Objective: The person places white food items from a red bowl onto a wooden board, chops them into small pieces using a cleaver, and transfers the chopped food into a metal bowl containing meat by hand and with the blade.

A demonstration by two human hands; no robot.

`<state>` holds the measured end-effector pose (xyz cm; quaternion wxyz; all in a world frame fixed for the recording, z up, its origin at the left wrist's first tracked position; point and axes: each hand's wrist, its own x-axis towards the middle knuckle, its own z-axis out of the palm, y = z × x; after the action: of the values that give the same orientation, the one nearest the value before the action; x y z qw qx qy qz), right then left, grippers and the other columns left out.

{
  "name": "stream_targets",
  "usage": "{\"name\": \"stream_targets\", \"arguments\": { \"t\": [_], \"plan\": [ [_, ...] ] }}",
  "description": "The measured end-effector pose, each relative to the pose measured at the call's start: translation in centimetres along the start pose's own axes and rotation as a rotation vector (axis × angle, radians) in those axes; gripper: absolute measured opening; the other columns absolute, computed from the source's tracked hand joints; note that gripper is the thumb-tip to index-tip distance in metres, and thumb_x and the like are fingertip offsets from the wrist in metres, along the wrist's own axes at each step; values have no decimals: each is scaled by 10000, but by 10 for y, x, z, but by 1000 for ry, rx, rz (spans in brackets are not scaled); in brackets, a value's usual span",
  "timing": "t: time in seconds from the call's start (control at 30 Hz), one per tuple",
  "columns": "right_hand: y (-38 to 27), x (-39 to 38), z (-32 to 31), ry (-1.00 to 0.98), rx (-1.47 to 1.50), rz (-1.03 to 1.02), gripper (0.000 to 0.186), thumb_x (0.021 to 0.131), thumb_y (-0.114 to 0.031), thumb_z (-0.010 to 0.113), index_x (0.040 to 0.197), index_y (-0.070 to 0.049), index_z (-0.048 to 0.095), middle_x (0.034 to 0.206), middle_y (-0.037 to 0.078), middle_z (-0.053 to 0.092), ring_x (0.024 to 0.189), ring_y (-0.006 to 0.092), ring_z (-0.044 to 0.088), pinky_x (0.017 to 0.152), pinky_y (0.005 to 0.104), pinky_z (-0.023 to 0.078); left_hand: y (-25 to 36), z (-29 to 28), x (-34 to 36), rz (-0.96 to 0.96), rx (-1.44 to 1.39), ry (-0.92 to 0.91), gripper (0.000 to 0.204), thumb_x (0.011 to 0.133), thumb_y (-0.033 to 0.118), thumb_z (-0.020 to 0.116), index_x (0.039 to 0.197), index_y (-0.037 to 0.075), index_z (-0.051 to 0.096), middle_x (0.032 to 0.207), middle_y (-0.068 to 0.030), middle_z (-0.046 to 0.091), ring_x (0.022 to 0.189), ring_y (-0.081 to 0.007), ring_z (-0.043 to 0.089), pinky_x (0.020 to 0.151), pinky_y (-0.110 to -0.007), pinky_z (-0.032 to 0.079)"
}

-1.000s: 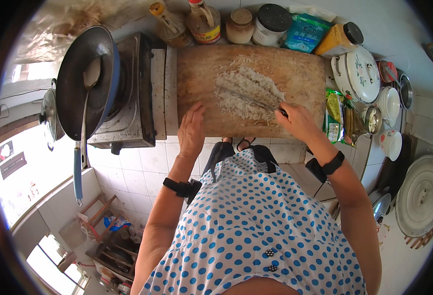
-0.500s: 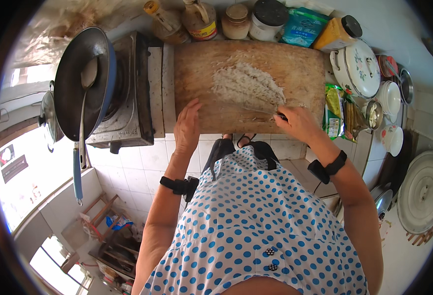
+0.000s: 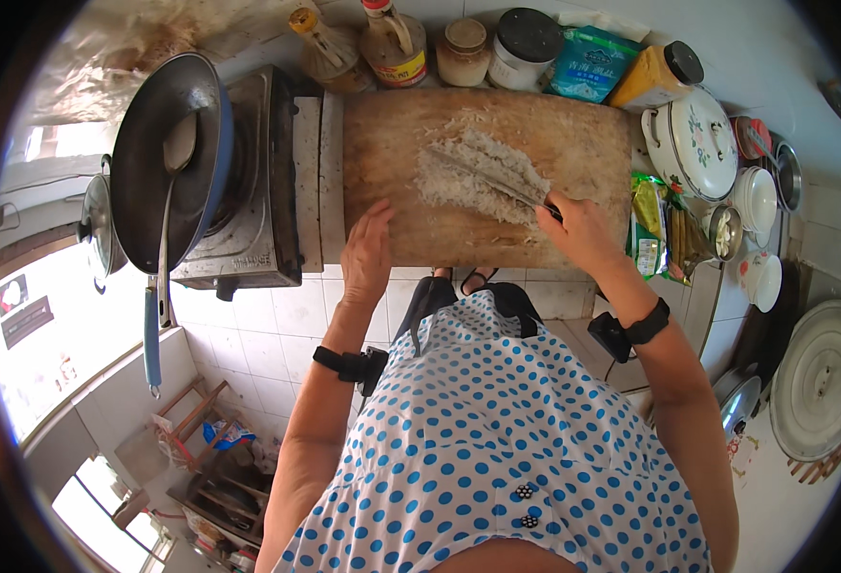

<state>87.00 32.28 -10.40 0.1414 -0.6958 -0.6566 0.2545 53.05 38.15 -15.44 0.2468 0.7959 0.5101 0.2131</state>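
A worn wooden cutting board [image 3: 382,143] lies before me with a spread heap of finely chopped whitish food [image 3: 447,185] on it. My right hand [image 3: 585,232] grips a kitchen knife [image 3: 493,179] by its dark handle. The blade slants over the heap, pointing to the far left; whether its edge touches the board I cannot tell. At the board's near left edge, my left hand [image 3: 367,253] rests with its fingers stretched out, holding nothing and apart from the food.
On the left, a wok [image 3: 144,124] with a ladle [image 3: 180,143] in it stands on a gas stove [image 3: 249,250]. Bottles and jars [image 3: 525,48] line the wall behind the board. A lidded enamel pot [image 3: 702,138], food packets [image 3: 648,229] and bowls [image 3: 755,199] crowd the right side.
The knife has moved from the near side of the heap away from me, and its blade now crosses the chopped food. My left hand has stayed at the board's edge.
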Motion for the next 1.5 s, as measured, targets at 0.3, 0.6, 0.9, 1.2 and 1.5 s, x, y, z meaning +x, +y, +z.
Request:
{"name": "stream_targets", "arguments": {
  "t": [0.3, 0.6, 0.9, 1.2, 1.5],
  "plan": [
    [-3, 8, -7, -1, 45, 23, 288, 962, -304, 599, 922, -19, 605, 709, 200, 650, 690, 410, 645, 611, 492, 495, 0, 1, 0, -21, 13, -13, 274, 952, 25, 510, 1202, 64, 616, 1323, -117, 620, 1165, -373, 598, 959, -421, 503],
    [-14, 6, 1, -71, -31, -75, 269, 967, -281, 613, 910, -18, 601, 676, 193, 621, 621, 379, 617, 560, 448, 464, 0, -2, -1, -15, -5, -9, 281, 945, 17, 509, 1198, 65, 621, 1323, -116, 621, 1161, -372, 602, 955, -421, 504],
    [-6, 14, -7, -25, 37, -44, 261, 944, -288, 612, 899, -31, 602, 697, 196, 645, 670, 414, 632, 599, 489, 495, 1, -3, -1, -21, -6, -10, 240, 978, 17, 505, 1185, 63, 619, 1312, -112, 628, 1172, -358, 606, 960, -412, 505],
    [-1, 16, -2, -43, -16, -126, 262, 960, -273, 626, 941, -13, 616, 706, 207, 629, 646, 388, 624, 585, 454, 465, 0, -2, 0, -53, 12, -42, 239, 999, 41, 482, 1198, 54, 613, 1321, -126, 619, 1178, -370, 598, 966, -418, 500],
    [11, 61, -40, 61, 4, -75, 290, 954, -309, 622, 914, -22, 621, 759, 219, 653, 685, 411, 636, 597, 477, 481, 3, -4, 1, -4, 10, 9, 275, 952, 16, 514, 1202, 68, 615, 1311, -123, 626, 1142, -379, 609, 925, -432, 519]
  ]
}}
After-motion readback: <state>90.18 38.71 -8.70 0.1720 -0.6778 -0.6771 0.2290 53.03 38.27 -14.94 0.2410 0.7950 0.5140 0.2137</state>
